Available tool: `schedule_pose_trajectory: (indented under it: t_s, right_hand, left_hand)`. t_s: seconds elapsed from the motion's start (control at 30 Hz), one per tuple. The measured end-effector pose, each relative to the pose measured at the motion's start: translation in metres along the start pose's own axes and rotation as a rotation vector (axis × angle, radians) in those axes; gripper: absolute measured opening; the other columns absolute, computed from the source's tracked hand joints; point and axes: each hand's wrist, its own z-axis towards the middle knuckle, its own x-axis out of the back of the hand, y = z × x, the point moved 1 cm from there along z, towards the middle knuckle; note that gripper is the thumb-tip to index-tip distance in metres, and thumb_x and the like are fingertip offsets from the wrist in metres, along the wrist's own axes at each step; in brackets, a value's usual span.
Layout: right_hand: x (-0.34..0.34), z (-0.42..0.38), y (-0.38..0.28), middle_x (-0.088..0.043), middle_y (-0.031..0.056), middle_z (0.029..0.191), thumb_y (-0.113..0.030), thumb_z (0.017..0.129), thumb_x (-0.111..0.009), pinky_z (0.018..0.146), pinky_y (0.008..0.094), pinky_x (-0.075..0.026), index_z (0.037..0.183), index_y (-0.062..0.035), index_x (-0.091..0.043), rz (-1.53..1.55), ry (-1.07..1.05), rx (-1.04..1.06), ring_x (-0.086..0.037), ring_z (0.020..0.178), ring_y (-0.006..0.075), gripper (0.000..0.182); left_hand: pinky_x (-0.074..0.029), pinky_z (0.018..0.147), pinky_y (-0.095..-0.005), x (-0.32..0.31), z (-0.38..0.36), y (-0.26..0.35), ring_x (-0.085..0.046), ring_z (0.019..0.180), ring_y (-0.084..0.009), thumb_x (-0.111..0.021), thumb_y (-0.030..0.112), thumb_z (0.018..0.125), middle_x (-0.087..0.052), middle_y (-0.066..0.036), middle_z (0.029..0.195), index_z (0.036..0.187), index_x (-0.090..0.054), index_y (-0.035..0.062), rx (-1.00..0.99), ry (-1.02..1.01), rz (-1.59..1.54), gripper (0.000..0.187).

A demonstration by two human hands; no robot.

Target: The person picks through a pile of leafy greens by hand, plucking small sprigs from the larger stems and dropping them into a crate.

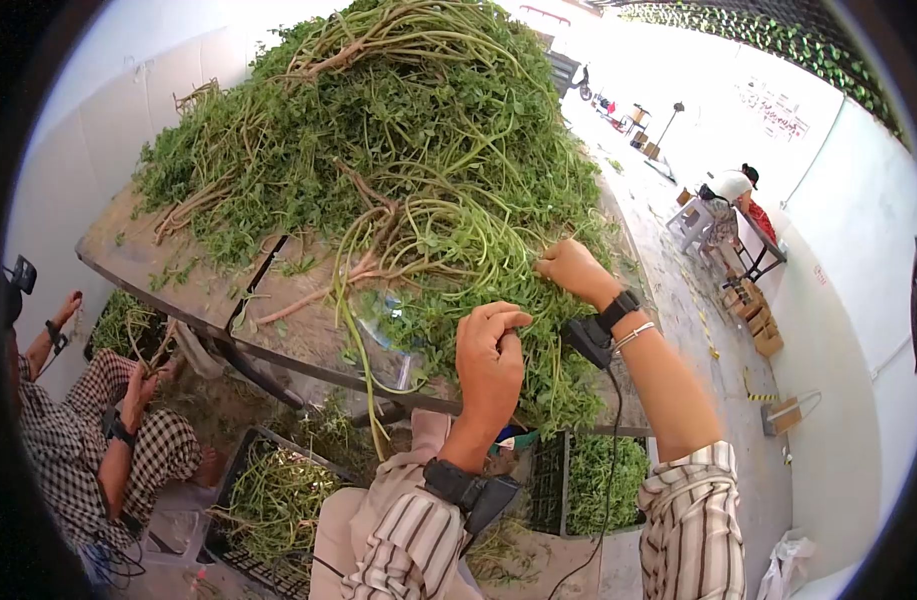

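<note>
A tall heap of leafy green stems covers the table, with thick pale-brown roots and long bare stems among the leaves. My left hand is over the table's near edge, fingers curled toward the thumb; whatever they pinch is too small to make out. Farther forward and to the right, my right hand has its fingertips closed at the leafy stems on the heap's near right side. Loose leafy sprigs lie between and below both hands. A clear plastic piece lies near the table edge.
Below the table stand a black crate of cut greens and another crate of stems. At left, a seated person holds stems. Another person bends at a table farther right, near cardboard boxes. A cable hangs from my right wrist.
</note>
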Motion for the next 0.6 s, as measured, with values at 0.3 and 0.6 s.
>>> schedule_pose_trajectory:
  t_s: [0.3, 0.6]
  right_hand:
    - [0.028, -0.013, -0.006, -0.035, -0.0045, 0.054, -0.020, 0.085, -0.056, 0.044, 0.0279, -0.028, 0.060, -0.0122, -0.038, 0.825, -0.056, -0.288, -0.030, 0.047, 0.0090, 0.031]
    - [0.030, -0.052, -0.021, -0.032, -0.0069, 0.054, -0.019, 0.086, -0.055, 0.045, 0.0239, -0.027, 0.072, -0.0099, -0.047, 1.128, -0.158, -0.341, -0.031, 0.046, 0.0059, 0.019]
  left_hand:
    - [-0.043, 0.081, -0.0352, 0.002, 0.002, 0.001, -0.052, 0.094, -0.0235, -0.048, -0.007, 0.080, -0.057, -0.008, 0.098, 0.087, -0.062, 0.0023, 0.021, 0.014, -0.099, 0.018]
    - [-0.042, 0.083, -0.0358, 0.013, 0.001, -0.001, -0.051, 0.096, -0.0239, -0.047, -0.008, 0.078, -0.057, -0.007, 0.098, 0.085, -0.062, 0.0032, 0.037, 0.085, -0.041, 0.020]
